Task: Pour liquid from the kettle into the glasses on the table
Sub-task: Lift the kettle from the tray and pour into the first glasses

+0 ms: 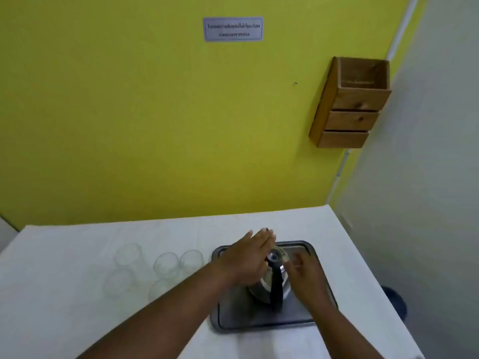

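The left hand [247, 257] hides part of the kettle [269, 283]; the glasses [166, 264] are blurred.

1. The kettle [269, 283] between the left hand [246, 257] and the right hand [305, 275] is shiny silver with a black handle.
2. Under both hands, the tray [259, 320] is dull grey metal.
3. Left of the left hand, the glasses [166, 264] are clear and colourless.
4. The desk [77, 320] is plain white.
5. Beyond the hands, the wall [129, 112] is yellow-green, with a brown wooden box [350, 104].
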